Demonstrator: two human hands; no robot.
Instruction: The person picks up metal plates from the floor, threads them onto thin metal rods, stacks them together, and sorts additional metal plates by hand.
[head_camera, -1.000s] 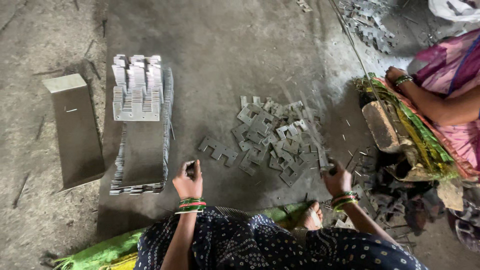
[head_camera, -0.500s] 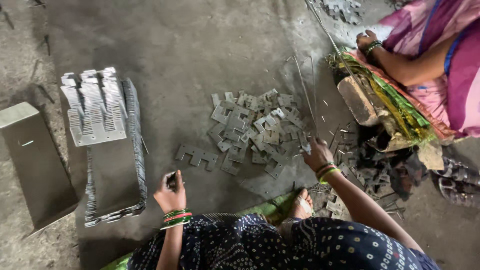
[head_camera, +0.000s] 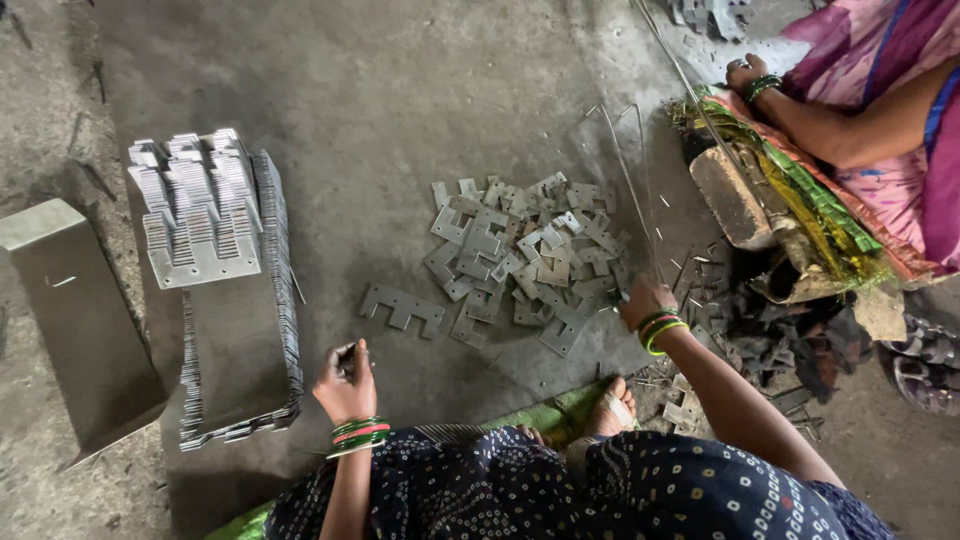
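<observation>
My left hand (head_camera: 345, 380) is closed around a small grey metal piece, hovering over the concrete floor beside the stacked metal plates (head_camera: 232, 300). My right hand (head_camera: 645, 300) reaches into the right edge of a loose pile of flat E-shaped metal stampings (head_camera: 520, 255) and pinches one of them. A single larger stamping (head_camera: 402, 307) lies apart on the floor between my two hands. Both wrists carry green and red bangles.
A grey metal ramp-like sheet (head_camera: 70, 320) lies at far left. Neat rows of stampings (head_camera: 195, 205) top the stack. Another person in pink (head_camera: 880, 110) sits at upper right beside a wooden block (head_camera: 730, 195), green cloth and scrap pieces (head_camera: 770, 340). Thin wires (head_camera: 625, 165) lie by the pile.
The view has shifted so the stack and pile sit further right and lower. My right hand has stayed at the pile's right edge; my left hand has kept its piece.
</observation>
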